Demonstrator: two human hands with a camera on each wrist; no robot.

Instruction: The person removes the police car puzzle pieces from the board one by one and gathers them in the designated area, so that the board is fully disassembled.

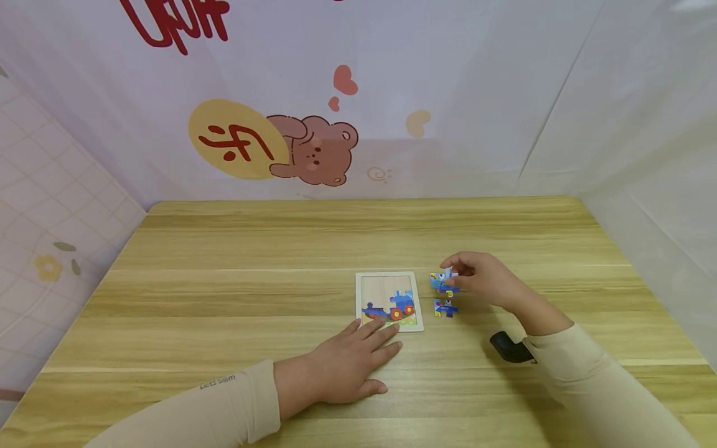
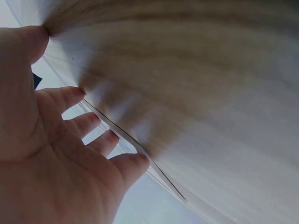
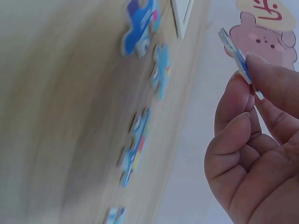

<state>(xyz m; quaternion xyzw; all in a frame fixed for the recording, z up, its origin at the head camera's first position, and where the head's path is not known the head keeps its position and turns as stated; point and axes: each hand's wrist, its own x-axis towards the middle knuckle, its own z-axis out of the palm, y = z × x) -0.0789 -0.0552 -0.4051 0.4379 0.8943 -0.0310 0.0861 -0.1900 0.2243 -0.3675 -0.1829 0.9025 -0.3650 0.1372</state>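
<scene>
A white-framed puzzle tray lies on the table, partly filled with pieces showing a blue vehicle with red and yellow wheels. My left hand rests with fingers spread and extended, fingertips on the tray's near edge; the left wrist view shows those fingertips along its rim. To the right of the tray, my right hand pinches a thin puzzle piece between thumb and fingers, above the table. Below it lies a loose blue puzzle piece. The right wrist view shows further loose pieces in a row.
A black curved object is beside the right sleeve, partly covered by it. The wood-grain table ends at a white curtain printed with a bear. More curtain hangs at the left and right sides.
</scene>
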